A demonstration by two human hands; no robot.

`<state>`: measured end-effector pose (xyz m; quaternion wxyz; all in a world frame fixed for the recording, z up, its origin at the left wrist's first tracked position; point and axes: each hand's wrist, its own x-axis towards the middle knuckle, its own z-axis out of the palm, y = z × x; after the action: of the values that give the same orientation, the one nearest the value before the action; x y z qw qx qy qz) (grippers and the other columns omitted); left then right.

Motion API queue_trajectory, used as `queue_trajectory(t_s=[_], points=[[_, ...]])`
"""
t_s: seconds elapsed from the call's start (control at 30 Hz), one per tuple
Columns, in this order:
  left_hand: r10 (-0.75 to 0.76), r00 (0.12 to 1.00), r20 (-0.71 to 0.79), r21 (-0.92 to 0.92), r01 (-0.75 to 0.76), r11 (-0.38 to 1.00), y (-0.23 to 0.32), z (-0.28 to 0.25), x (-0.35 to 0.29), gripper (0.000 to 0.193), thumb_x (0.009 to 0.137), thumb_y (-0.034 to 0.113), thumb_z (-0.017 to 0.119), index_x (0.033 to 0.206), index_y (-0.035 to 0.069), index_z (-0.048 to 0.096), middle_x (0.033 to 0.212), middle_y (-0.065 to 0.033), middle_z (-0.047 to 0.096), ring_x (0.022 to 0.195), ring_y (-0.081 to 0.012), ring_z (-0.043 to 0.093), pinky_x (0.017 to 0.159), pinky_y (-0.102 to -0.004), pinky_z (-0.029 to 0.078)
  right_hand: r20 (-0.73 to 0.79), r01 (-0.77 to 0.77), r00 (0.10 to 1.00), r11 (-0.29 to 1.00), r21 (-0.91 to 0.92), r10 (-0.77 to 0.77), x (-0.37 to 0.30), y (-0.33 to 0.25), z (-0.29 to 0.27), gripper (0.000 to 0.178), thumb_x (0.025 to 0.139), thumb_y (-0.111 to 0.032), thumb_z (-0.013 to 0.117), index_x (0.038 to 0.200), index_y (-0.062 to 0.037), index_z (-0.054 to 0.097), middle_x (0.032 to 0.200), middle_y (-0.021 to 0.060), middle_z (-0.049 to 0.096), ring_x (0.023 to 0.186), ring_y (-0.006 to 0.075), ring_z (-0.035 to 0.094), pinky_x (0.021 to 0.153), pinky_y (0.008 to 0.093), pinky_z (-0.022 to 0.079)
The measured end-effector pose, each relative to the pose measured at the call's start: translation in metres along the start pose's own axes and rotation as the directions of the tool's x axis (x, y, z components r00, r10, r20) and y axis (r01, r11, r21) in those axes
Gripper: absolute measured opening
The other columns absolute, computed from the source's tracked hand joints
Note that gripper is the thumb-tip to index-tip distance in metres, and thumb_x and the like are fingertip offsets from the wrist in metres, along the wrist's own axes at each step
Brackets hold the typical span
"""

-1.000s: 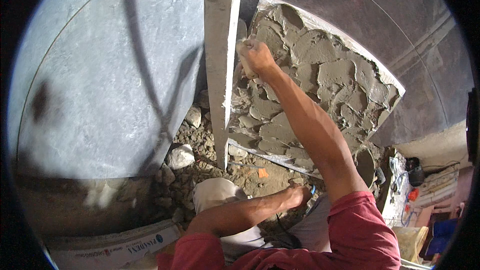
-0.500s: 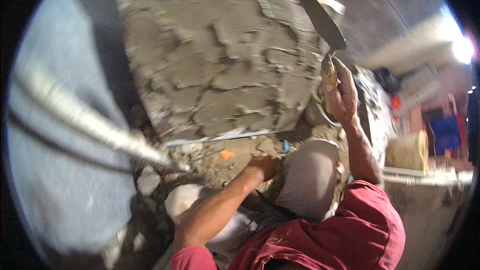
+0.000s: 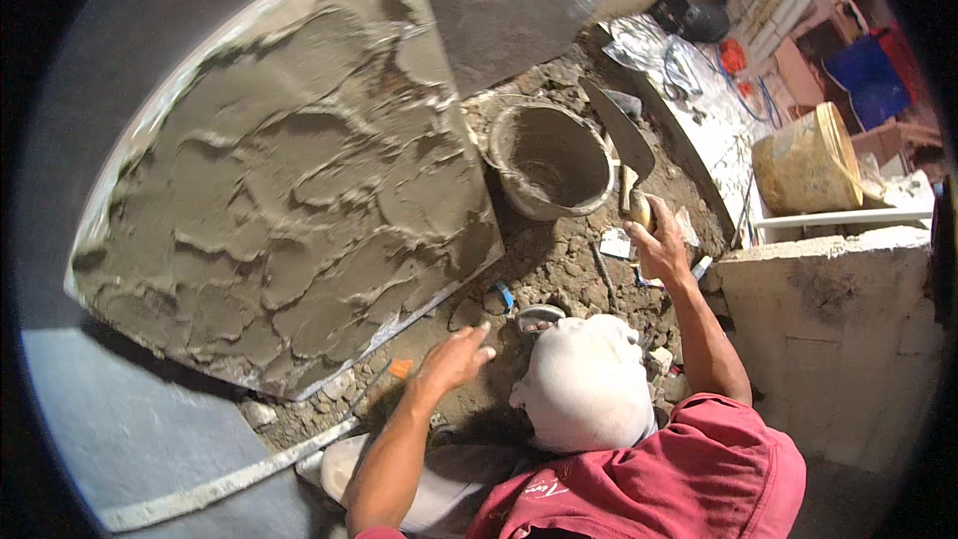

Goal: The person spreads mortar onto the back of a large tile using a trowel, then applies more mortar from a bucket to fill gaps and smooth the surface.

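Upper-limb pose
The left forearm [image 3: 396, 449] is angled forward and to the right; the left hand [image 3: 454, 358] is held unclenched, its fingers [image 3: 485, 353] extended. The right arm [image 3: 710, 339] is bent, and the right hand [image 3: 660, 246] is curled in a grip, positioned farther forward than the left.

The left head-worn fisheye camera is looking steeply down from close above the red shirt [image 3: 649, 479], facing the left hand [image 3: 454, 357] and right hand [image 3: 661, 243], and is centring near the right corner of the mortar-covered slab [image 3: 299, 18].
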<state>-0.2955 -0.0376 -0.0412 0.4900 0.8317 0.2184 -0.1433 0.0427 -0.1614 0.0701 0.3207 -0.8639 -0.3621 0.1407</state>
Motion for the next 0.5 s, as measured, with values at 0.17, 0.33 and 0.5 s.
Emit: queue_trajectory(t_s=[0.17,0.33,0.5], points=[[-0.189,0.964,-0.187,-0.846,-0.06,0.529,0.039,-0.035,0.077,0.058,0.094,0.038,0.049,0.138,0.003,0.036,0.126,-0.0174,0.051,0.108,-0.0284,0.055,0.095,-0.0409,0.043,0.088,-0.339,0.941,0.917,0.211,0.327,-0.002,0.024,-0.017,0.055,0.076,-0.025,0.067,0.122,-0.0001,0.049,0.09,0.0127,0.062,0.076,0.0184,0.061,0.066,0.0328,0.049],[-0.501,0.845,-0.184,-0.983,-0.152,0.104,0.082,-0.058,0.172,0.069,0.094,0.045,0.046,0.142,0.0,0.023,0.141,-0.0189,0.034,0.125,-0.0334,0.039,0.102,-0.0474,0.036,0.17,-0.454,0.89,0.848,0.273,0.422,-0.039,0.059,-0.026,0.054,0.075,-0.023,0.069,0.119,0.0018,0.051,0.084,0.0106,0.061,0.07,0.0158,0.058,0.062,0.0311,0.048],[-0.629,0.765,-0.139,-0.966,-0.246,-0.086,0.092,-0.068,0.213,0.077,0.091,0.049,0.049,0.145,0.004,0.017,0.151,-0.0152,0.015,0.136,-0.0343,0.022,0.109,-0.052,0.022,0.295,-0.648,0.76,0.705,0.287,0.579,-0.062,0.014,-0.071,0.052,0.075,-0.023,0.069,0.118,0.0017,0.051,0.087,0.0118,0.062,0.074,0.018,0.058,0.068,0.0333,0.048]])
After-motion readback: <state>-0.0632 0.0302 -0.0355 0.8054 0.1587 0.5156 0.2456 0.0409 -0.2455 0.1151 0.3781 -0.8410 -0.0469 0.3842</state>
